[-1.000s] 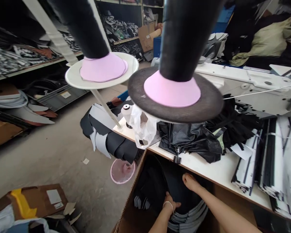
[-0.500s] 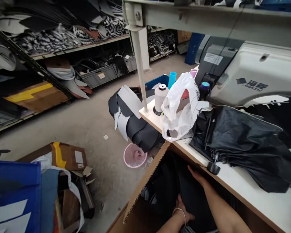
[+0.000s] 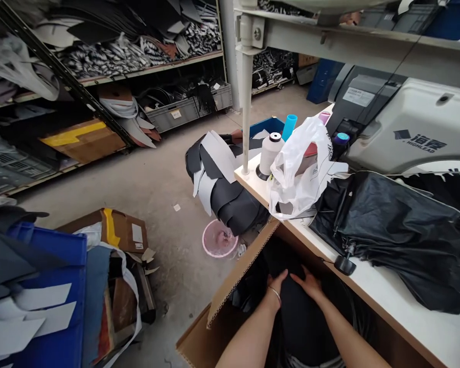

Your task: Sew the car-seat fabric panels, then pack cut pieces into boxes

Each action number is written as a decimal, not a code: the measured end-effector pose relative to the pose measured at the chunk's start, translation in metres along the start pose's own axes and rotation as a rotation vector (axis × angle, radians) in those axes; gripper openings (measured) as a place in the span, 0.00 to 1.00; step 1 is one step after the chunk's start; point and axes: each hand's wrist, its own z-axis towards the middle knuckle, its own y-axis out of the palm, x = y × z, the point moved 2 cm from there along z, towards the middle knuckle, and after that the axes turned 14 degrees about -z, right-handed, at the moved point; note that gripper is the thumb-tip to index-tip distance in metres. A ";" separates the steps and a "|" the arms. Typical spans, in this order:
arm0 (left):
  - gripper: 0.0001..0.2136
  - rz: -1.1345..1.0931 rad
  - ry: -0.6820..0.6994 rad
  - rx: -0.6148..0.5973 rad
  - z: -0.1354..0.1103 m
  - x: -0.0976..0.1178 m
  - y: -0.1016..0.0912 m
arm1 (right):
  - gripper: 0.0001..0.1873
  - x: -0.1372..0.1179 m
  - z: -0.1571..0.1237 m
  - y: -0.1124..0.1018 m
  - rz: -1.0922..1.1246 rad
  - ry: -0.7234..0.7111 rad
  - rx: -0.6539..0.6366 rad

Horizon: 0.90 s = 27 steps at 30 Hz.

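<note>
Inside an open cardboard box point(image 3: 249, 271), a smooth black sheet-like piece point(image 3: 301, 317) lies between my two hands; I cannot tell whether it is one sheet or a stack. My left hand point(image 3: 278, 286), with a band at the wrist, holds its left edge, thumb on top and the other fingers mostly hidden. On the right edge, my right hand point(image 3: 309, 285) grips it with the thumb pointing inward. Both hands are close together near the piece's far end. More dark material fills the box around them, along with thin grey strands near the bottom.
A white tabletop point(image 3: 402, 306) overhangs the box, bearing a black umbrella point(image 3: 391, 230), a white plastic bag point(image 3: 299, 174) and a thread cone point(image 3: 270, 153). Left stand a pink bin point(image 3: 219, 239), a blue crate point(image 3: 49, 286) and shelving point(image 3: 149, 66). A metal post point(image 3: 247, 112) rises at the table corner.
My left hand has moved up along the black piece, nearer my right hand, which has drawn slightly back. The view has shifted, so the surroundings sit further right.
</note>
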 end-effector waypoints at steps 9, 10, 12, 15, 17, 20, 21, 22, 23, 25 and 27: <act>0.39 0.309 0.211 -0.119 0.020 0.020 -0.011 | 0.28 0.015 -0.040 -0.013 0.040 -0.147 0.387; 0.39 0.437 0.197 -0.045 0.022 0.019 -0.016 | 0.26 0.010 -0.045 -0.010 -0.095 -0.119 0.413; 0.40 0.572 0.185 0.034 0.019 0.015 -0.022 | 0.23 0.000 -0.059 -0.004 -0.311 -0.038 0.380; 0.42 0.799 0.214 0.054 -0.004 0.001 -0.020 | 0.20 -0.011 -0.090 0.002 -0.488 0.007 0.178; 0.44 1.092 0.190 0.036 -0.030 -0.012 -0.017 | 0.18 -0.014 -0.112 0.001 -0.541 -0.038 0.040; 0.43 1.406 -0.009 -0.151 -0.069 -0.030 -0.020 | 0.13 -0.011 -0.136 -0.004 -0.527 -0.084 -0.123; 0.42 1.438 -0.068 -0.246 -0.079 -0.035 -0.023 | 0.15 -0.008 -0.141 -0.005 -0.497 -0.077 -0.162; 0.43 1.454 -0.101 -0.340 -0.087 -0.039 -0.026 | 0.17 -0.005 -0.145 -0.004 -0.464 -0.063 -0.174; 0.44 1.465 -0.108 -0.423 -0.092 -0.041 -0.029 | 0.20 -0.003 -0.147 -0.004 -0.435 -0.048 -0.166; 0.45 1.453 -0.075 -0.505 -0.095 -0.045 -0.034 | 0.21 0.000 -0.148 -0.001 -0.407 -0.025 -0.113; 0.42 1.408 -0.061 -0.506 -0.092 -0.045 -0.037 | 0.20 -0.001 -0.146 0.000 -0.407 -0.005 -0.079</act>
